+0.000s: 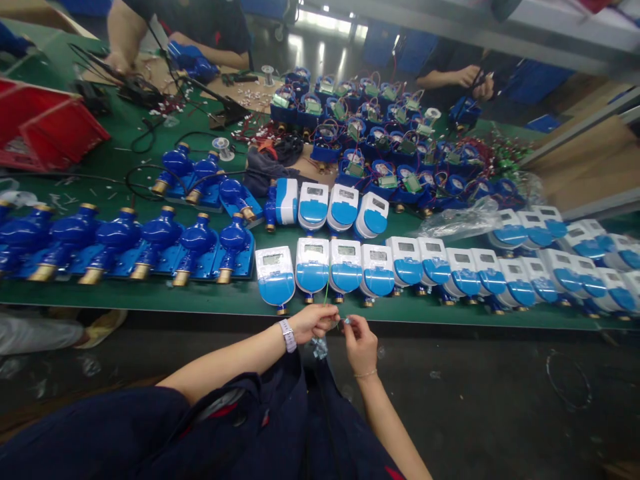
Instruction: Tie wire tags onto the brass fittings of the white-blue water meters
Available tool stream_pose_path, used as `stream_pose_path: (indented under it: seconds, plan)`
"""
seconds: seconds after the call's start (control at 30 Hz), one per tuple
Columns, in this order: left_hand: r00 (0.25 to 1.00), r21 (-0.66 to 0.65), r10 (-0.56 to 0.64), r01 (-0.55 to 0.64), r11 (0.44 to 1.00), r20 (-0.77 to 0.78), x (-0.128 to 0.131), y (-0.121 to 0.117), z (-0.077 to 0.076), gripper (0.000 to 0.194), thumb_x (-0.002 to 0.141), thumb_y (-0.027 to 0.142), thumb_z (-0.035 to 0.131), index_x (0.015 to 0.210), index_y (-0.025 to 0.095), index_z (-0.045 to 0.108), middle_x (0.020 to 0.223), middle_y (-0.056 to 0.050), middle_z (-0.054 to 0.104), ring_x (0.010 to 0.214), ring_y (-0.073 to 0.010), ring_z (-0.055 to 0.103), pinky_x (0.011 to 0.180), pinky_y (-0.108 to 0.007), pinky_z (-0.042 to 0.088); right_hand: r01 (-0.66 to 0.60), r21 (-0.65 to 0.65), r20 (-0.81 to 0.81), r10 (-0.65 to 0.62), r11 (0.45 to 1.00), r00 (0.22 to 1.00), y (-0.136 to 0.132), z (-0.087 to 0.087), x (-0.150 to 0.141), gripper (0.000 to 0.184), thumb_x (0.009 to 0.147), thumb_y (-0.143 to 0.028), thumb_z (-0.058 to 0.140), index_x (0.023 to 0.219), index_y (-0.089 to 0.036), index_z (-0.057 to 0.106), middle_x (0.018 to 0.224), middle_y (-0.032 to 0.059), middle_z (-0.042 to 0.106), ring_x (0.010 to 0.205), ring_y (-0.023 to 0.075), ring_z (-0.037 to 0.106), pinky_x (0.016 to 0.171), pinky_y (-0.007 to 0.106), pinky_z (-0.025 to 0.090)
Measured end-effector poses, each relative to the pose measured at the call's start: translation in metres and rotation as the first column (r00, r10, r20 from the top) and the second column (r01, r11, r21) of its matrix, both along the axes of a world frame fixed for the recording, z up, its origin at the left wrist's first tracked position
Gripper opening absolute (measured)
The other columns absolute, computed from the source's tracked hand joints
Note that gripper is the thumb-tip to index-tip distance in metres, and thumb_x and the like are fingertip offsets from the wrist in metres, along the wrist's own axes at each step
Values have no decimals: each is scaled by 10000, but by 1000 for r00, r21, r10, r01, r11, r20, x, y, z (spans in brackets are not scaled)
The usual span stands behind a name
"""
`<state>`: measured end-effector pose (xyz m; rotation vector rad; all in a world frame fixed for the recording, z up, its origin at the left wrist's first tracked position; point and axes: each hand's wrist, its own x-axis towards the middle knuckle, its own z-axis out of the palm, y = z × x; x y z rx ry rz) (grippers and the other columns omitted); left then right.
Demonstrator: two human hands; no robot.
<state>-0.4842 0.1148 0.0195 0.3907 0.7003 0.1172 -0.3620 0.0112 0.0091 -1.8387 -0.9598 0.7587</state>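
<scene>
The desk [125, 297] is green-topped and carries rows of blue-and-white meters [345, 267]; dark floor [465, 407] lies below. A thin green strand [327, 291] stands at the near edge, its long axis running away from the person, far end toward the meters. The left hand [315, 322] pinches the strand; the right hand [363, 343] pinches a small pale-blue piece [347, 321].

A thin green wire [327, 291] crosses the desk's [245, 301] near edge; a small pale-blue bit [347, 321] and pale-blue bunch [320, 348] are just outside.
</scene>
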Motion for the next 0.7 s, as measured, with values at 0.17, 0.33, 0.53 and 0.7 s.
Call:
stream_pose_path:
  seconds: [0.17,0.33,0.53,0.7]
  plan:
    - [997,153,-4,15,988,-75,7,-5,7,302,698,418,608,699,151,466,493,97,326,362,-3,147,368,-176,41,-96,-6,-53,95,995,994,-3,8,-5,277,783,-247,485,1026,-197,610,938,69,655,774,181,616,725,305,474]
    - [992,296,11,27,955,-128,7,-6,7,292,689,414,605,700,156,471,471,89,373,353,-12,199,356,-175,91,67,-103,-519,-111,992,848,-10,1,-8,306,768,-316,521,1025,-177,613,892,74,671,703,183,636,660,321,502]
    - [970,419,120,-21,908,-213,7,-2,1,244,672,347,622,730,151,488,501,77,413,373,-23,287,365,-169,186,189,-166,-659,-251,968,709,-10,-2,-4,347,645,-298,700,947,-182,573,877,69,681,690,168,644,665,311,510]
    - [953,638,249,-83,766,-175,12,-1,-5,172,677,265,621,723,123,536,692,-10,554,621,-78,496,588,-198,392,137,-188,-653,-228,973,722,-5,-2,-1,349,594,-282,737,883,-150,593,867,85,684,721,190,652,702,337,521]
